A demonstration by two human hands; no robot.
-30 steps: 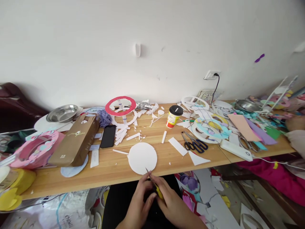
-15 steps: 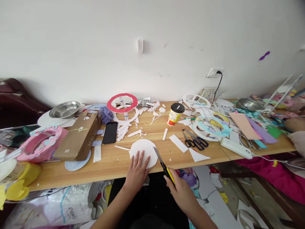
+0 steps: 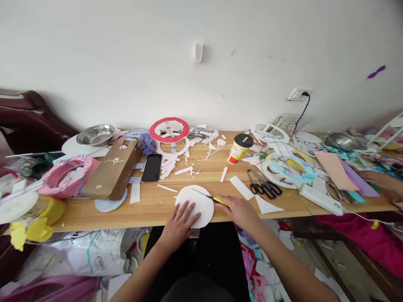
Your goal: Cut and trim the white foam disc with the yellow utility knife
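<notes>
At lower centre, the uncut white disc point(image 3: 194, 204) is pinned flat by the spread left hand point(image 3: 178, 224), while the yellow knife point(image 3: 211, 198) is gripped by the right hand point(image 3: 239, 209), blade laid on it.

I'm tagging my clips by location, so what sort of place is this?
Probably a home craft workspace: a wooden table against a plain wall, strewn with paper offcuts, scissors and a glue pot.

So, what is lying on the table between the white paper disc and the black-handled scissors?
In the head view, a white paper strip lies between the round white paper disc and the black-handled scissors, as does the right hand.
</notes>
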